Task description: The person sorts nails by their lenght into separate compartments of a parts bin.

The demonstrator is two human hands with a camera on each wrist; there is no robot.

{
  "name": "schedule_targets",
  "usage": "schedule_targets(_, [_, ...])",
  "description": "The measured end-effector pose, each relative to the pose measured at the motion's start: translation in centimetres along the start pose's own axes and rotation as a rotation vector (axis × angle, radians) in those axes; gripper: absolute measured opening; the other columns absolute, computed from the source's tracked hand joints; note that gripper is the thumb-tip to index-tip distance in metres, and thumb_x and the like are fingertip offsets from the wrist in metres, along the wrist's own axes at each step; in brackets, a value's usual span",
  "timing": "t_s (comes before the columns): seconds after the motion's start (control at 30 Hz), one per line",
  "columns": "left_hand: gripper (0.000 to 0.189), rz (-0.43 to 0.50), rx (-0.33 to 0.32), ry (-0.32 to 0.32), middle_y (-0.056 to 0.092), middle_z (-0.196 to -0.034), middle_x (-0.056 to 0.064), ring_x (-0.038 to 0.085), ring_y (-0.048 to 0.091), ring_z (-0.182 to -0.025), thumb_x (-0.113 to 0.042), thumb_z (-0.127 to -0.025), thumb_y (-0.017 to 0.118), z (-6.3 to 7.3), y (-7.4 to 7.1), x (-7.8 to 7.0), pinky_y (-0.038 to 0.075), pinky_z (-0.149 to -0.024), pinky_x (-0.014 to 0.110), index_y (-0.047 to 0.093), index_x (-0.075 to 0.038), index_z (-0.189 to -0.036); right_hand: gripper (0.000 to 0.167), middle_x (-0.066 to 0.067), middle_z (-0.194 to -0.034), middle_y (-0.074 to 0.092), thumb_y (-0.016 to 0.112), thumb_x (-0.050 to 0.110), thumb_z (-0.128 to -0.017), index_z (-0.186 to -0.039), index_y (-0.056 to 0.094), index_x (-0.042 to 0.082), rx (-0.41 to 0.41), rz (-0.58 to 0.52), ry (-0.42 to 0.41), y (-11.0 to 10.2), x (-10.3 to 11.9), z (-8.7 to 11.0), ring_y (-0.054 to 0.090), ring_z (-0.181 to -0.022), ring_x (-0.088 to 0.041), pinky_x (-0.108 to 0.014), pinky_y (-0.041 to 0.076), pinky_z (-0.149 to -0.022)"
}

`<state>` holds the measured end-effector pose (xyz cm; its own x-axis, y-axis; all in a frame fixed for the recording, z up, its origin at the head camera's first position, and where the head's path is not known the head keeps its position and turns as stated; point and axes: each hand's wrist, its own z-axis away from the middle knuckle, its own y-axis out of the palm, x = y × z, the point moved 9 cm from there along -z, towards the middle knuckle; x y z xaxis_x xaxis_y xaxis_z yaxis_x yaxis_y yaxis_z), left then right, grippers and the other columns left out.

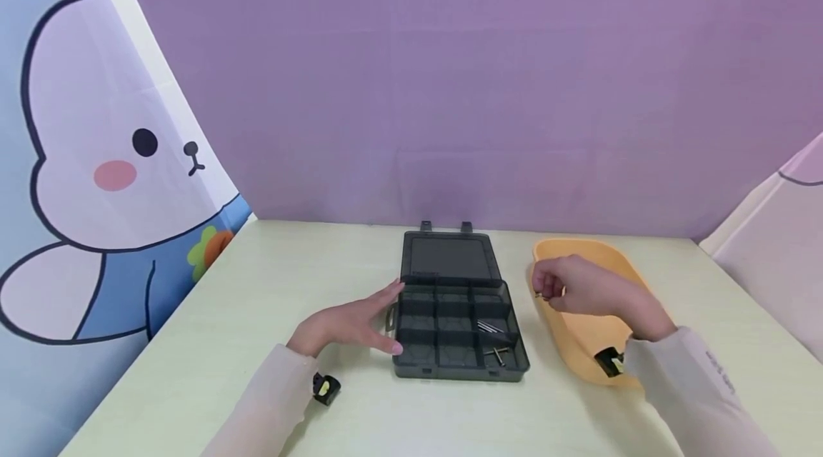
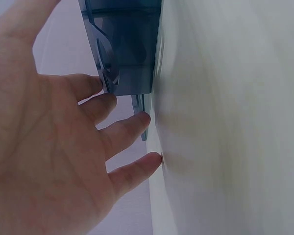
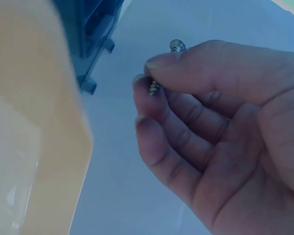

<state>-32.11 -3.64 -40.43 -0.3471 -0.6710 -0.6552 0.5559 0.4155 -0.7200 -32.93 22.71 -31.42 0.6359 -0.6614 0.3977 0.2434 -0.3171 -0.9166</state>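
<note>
Between thumb and fingertips my right hand (image 1: 581, 287) pinches a small metal screw (image 3: 154, 88), its head and threaded tip showing in the right wrist view. That hand is over the left rim of a yellow-orange tray (image 1: 569, 353). My left hand (image 1: 353, 323) rests against the left side of a dark clear compartment box (image 1: 459, 373), fingers spread and nearly straight. The box's lid (image 1: 450, 257) lies folded back behind it. Several slim silver pins (image 1: 490, 327) lie in the right middle compartment, and screws (image 1: 499, 356) lie in the front right one.
The box and tray stand side by side on a pale table (image 1: 308, 250), with a gap between them. A purple cloth (image 1: 450, 86) hangs behind the table. A cartoon-printed cloth (image 1: 96, 157) hangs at the left.
</note>
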Motion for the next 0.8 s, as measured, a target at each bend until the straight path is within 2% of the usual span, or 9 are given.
schedule_targets(0.33, [0.111,-0.016,0.001,0.003,-0.003,-0.162,0.009,0.029,0.004,-0.148,-0.052,-0.079,0.072,-0.1,0.1,0.2,0.017,-0.117,0.051,0.002,-0.011,-0.155,0.021,0.008,-0.075,0.060,0.062,-0.009,-0.076,-0.084,0.058,0.010,-0.018,-0.028,-0.050,0.8,2.1,-0.3,0.053,-0.069,-0.001,-0.021,0.048,-0.062])
schedule_targets(0.8, [0.112,-0.010,0.004,-0.003,-0.003,-0.162,0.009,0.030,0.004,-0.148,-0.053,-0.078,0.072,-0.2,0.1,0.1,0.017,-0.117,0.052,0.002,-0.010,-0.154,0.018,0.008,-0.076,0.059,0.063,-0.006,-0.079,-0.086,0.061,0.010,0.004,-0.041,-0.043,2.8,3.0,-0.9,0.052,-0.070,-0.003,-0.021,0.047,-0.063])
